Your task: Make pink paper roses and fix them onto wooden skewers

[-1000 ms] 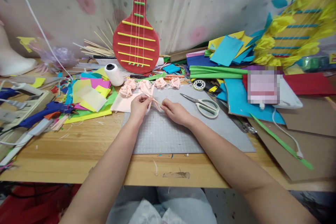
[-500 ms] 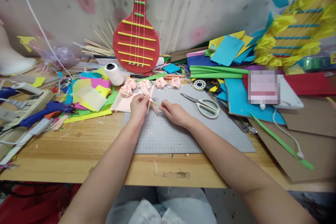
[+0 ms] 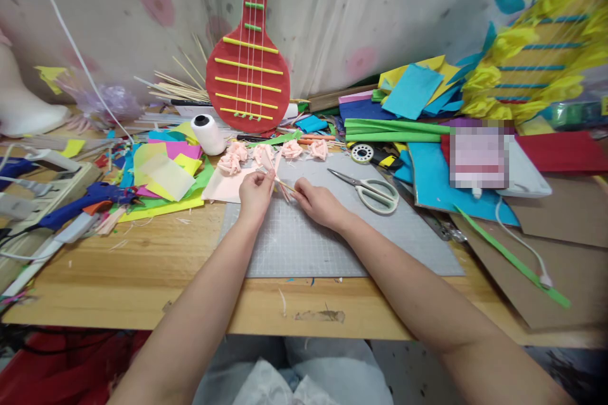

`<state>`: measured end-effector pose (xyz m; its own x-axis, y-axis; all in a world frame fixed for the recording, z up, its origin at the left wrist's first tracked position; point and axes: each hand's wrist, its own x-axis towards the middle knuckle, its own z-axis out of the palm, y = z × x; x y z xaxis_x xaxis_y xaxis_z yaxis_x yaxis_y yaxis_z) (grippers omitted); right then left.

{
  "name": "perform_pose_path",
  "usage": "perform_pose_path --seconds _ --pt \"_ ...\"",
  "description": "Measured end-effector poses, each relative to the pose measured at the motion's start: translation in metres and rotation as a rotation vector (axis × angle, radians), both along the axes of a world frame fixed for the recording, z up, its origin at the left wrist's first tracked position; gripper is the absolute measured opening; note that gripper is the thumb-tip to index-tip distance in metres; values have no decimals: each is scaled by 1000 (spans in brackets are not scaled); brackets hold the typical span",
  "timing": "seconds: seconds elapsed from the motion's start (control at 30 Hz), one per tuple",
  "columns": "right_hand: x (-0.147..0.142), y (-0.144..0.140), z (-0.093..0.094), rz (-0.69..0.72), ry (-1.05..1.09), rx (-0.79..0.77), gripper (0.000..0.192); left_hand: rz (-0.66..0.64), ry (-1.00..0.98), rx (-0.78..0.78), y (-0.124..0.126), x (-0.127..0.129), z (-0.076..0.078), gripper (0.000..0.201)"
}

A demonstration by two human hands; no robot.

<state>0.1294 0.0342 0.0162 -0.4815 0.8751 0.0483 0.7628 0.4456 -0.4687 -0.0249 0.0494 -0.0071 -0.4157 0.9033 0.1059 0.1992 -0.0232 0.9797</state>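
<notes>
We pinch pink paper (image 3: 272,163) in our left hand (image 3: 255,196) and a thin stick (image 3: 286,186) in our right hand (image 3: 316,201), above the gray cutting mat (image 3: 308,247); scissors (image 3: 359,184) lie right, paper roses (image 3: 318,150) far.

At the frame's centre, on the worktop (image 3: 142,266), we find a cutting mat (image 3: 351,247). Above it, a paper piece (image 3: 277,172) sits between left hand (image 3: 256,193) and right hand (image 3: 316,201); scissors (image 3: 379,196) lie right. Paper flowers (image 3: 317,149) line up behind, the spool (image 3: 209,136) to their left, cardboard (image 3: 560,272) lower right.
</notes>
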Motion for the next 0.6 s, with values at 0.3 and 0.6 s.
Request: perform_pose_path --seconds 0.3,0.6 --pt "-1 1 -3 -7 2 17 20 58 102 29 -1 2 0 29" --pt "-1 2 -4 -25 42 15 19 30 92 43 -6 7 2 22"
